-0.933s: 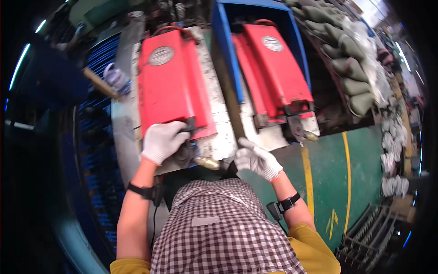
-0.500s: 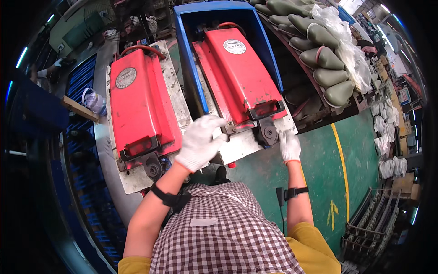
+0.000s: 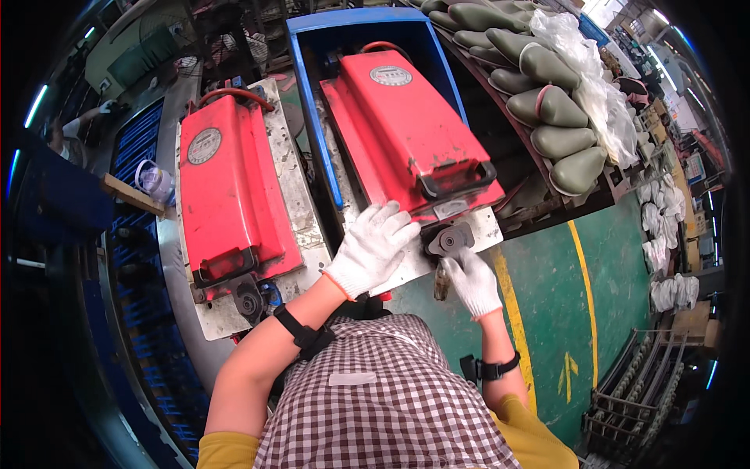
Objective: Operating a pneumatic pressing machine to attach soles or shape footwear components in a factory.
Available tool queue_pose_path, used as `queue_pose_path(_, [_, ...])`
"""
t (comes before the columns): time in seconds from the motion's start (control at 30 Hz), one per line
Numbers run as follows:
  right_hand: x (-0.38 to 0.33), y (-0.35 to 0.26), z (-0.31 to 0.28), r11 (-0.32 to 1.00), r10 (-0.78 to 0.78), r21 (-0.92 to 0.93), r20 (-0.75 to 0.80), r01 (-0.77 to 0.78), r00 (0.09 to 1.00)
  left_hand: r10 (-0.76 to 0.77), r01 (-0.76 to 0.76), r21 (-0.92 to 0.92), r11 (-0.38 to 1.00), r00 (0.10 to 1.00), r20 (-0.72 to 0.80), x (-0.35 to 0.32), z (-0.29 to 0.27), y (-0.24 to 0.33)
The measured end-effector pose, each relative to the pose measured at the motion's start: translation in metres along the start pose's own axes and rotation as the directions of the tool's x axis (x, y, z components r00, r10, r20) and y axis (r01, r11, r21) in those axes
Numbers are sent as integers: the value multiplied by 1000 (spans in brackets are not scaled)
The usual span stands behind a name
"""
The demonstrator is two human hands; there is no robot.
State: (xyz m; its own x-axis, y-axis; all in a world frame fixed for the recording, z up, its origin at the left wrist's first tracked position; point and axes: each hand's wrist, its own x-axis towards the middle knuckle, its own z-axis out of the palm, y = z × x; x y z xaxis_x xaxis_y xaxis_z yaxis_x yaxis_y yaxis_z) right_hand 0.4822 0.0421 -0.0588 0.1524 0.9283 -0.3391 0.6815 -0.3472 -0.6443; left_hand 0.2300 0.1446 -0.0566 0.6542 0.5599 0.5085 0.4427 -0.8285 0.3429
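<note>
My left hand [image 3: 373,248], in a white knit glove, rests with its fingers stretched out at the near left edge of the right-hand red machine cover [image 3: 406,117]. In my right hand [image 3: 473,286], also gloved, the fingers close around a small brownish piece [image 3: 441,283] that hangs down; its kind is unclear. This hand is just below the dark round knob [image 3: 450,239] on the pale metal plate [image 3: 406,267]. The cover has a black handle [image 3: 459,181] at its near end. To the left lies a second red cover [image 3: 223,187] with a similar handle and knob.
A blue frame [image 3: 305,102] surrounds the right cover's far end. Olive-green foot-shaped forms [image 3: 576,169] and clear plastic [image 3: 601,102] lie on a rack at right. A lidded clear jar [image 3: 155,181] stands at left. A metal rack [image 3: 633,395] stands on the green floor [image 3: 539,289].
My left hand has moved right and flattened against the right cover's near edge. My right hand has come left and down from the plate's corner, with the brownish piece now visible in it.
</note>
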Motion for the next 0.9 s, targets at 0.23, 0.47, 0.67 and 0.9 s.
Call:
queue_pose_path(0.23, [137, -45, 28, 955, -271, -156, -105, 254, 957, 58, -95, -90, 991, 935, -349, 79, -64, -13])
queue_pose_path(0.47, [215, -56, 63, 942, -229, -313, -343, 119, 911, 64, -135, -111, 985, 869, -491, 153, -132, -42])
queue_pose_path(0.67, [203, -62, 5, 913, -67, 356, -354, 200, 933, -53, -110, -266, 958, 841, -538, 163, -148, -52])
queue_pose_path(0.9, [101, -53, 11, 258, 19, 961, 96, -98, 995, -708, 214, -868, 447, 679, -197, 38, -116, -63])
